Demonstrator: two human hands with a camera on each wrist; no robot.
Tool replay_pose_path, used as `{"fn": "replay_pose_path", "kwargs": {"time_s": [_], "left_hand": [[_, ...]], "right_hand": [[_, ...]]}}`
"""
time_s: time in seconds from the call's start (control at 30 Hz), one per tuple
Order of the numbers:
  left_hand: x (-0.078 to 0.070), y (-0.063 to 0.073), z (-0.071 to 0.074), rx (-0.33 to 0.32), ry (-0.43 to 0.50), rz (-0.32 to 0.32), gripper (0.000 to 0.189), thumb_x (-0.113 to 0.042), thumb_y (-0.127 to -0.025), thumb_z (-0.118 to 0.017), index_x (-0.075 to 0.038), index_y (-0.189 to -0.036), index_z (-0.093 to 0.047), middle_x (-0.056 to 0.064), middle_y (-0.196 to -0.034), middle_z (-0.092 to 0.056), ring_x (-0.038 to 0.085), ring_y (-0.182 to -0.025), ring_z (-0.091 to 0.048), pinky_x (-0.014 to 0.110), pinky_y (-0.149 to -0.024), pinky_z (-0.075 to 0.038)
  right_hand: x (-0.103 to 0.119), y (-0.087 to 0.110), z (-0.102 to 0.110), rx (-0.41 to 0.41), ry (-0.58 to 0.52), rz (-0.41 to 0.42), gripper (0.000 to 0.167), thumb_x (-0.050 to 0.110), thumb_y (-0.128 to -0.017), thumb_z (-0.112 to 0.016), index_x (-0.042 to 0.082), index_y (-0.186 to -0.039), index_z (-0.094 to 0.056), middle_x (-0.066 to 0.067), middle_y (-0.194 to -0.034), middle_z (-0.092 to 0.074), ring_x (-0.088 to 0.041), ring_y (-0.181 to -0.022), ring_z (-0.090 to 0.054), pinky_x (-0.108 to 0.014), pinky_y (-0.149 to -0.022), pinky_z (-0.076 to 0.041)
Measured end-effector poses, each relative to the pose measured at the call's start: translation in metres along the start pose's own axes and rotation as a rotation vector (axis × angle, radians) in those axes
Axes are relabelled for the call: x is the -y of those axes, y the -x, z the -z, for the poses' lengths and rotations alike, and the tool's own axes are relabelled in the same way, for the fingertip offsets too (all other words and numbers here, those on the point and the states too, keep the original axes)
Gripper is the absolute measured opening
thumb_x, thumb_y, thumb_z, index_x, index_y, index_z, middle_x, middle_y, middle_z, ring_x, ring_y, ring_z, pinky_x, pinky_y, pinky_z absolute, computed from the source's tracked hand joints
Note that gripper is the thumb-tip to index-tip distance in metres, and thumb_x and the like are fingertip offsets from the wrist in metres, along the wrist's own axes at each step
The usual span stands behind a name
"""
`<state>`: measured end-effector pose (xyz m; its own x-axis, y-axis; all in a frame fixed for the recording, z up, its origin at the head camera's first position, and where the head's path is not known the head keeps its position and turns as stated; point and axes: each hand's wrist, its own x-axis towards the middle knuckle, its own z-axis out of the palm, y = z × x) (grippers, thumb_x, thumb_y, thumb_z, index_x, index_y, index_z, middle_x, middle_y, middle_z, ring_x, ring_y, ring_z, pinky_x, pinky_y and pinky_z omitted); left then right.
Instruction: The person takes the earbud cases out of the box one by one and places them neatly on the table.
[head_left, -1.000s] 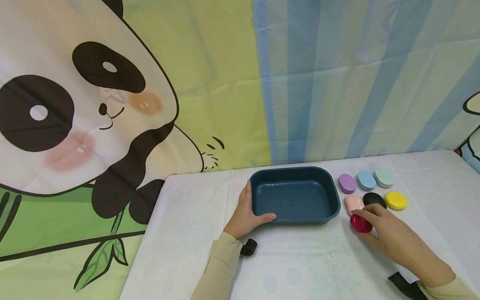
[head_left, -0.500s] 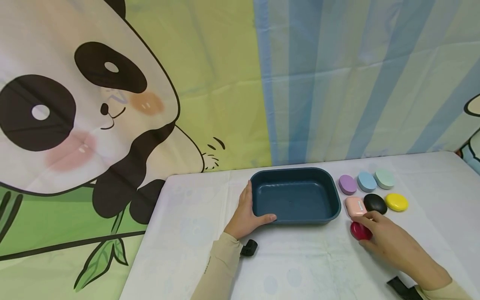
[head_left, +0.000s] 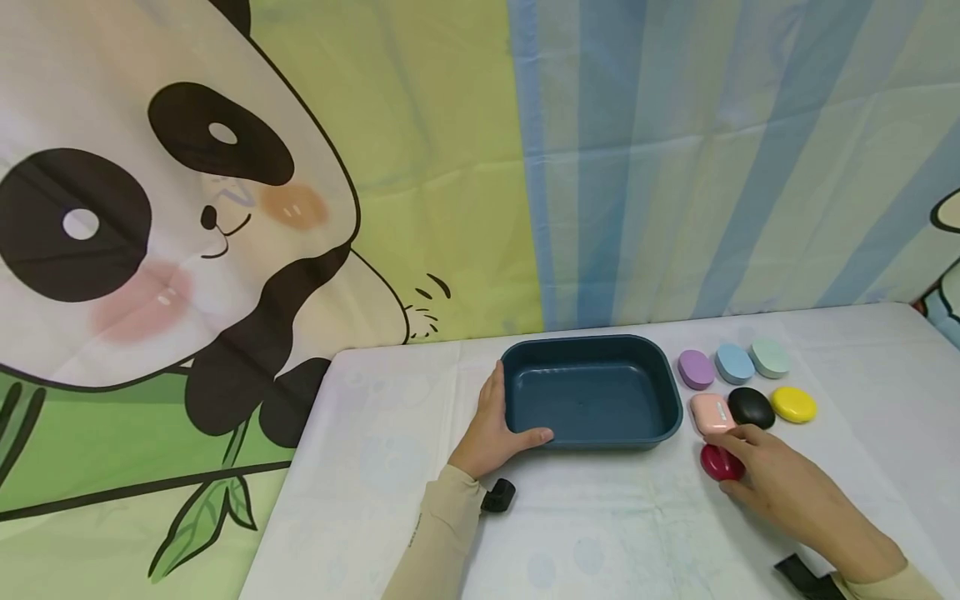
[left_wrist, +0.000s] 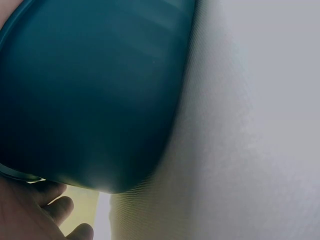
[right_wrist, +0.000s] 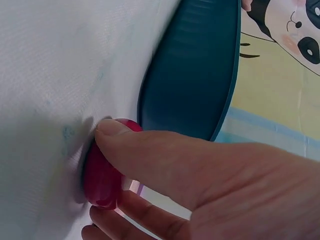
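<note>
My right hand [head_left: 783, 487] pinches a glossy red oval disc [head_left: 722, 462] between thumb and fingers, low on the white cloth. In the right wrist view the thumb lies across the red disc [right_wrist: 102, 172], with fingertips at its far side. My left hand [head_left: 491, 429] rests against the near left corner of a dark blue rectangular tub [head_left: 592, 443], fingers straight along its left side and thumb at the front rim. Just behind the red disc sit a pink rounded-square case [head_left: 708, 413] with a small pale label and a black oval disc [head_left: 751, 407].
A yellow disc [head_left: 793, 404] lies right of the black one. Behind them, purple [head_left: 696, 369], light blue [head_left: 734, 363] and mint discs [head_left: 769, 357] form a row right of the tub. A printed panda curtain [head_left: 420, 167] hangs behind the table [head_left: 592, 533].
My right hand has brought the red disc slightly nearer to me, uncovering more of the pink case and black disc. Over the last half second both hands stay nearly still.
</note>
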<state>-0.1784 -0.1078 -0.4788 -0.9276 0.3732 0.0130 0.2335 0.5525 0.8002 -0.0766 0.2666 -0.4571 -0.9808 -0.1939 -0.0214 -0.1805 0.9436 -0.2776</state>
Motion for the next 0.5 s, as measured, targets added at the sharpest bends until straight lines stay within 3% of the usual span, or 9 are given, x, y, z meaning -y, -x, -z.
{"fn": "replay_pose_path", "kwargs": {"time_s": [0.3,0.5], "left_hand": [[-0.004,-0.001,0.001,0.008,-0.005,0.005,0.130,-0.065,-0.076,-0.079,-0.028,-0.161,0.011,-0.004,-0.168,0.004,0.017,-0.154,-0.003,0.051,-0.119,-0.023],[-0.004,-0.003,0.002,-0.002,0.010,-0.002,0.131,-0.064,-0.075,-0.080,-0.028,-0.161,0.011,-0.002,-0.168,0.003,0.019,-0.154,-0.003,0.052,-0.119,-0.023]], "right_hand": [[0.001,-0.001,0.011,0.027,0.026,-0.048,0.062,0.025,-0.068,-0.094,0.006,-0.122,-0.070,-0.027,-0.116,-0.059,-0.038,-0.093,-0.063,-0.060,-0.072,-0.056],[0.004,-0.008,0.024,-0.032,0.002,-0.008,0.058,0.023,-0.072,-0.092,0.003,-0.122,-0.069,-0.025,-0.115,-0.061,-0.038,-0.093,-0.062,-0.057,-0.070,-0.057]]}}
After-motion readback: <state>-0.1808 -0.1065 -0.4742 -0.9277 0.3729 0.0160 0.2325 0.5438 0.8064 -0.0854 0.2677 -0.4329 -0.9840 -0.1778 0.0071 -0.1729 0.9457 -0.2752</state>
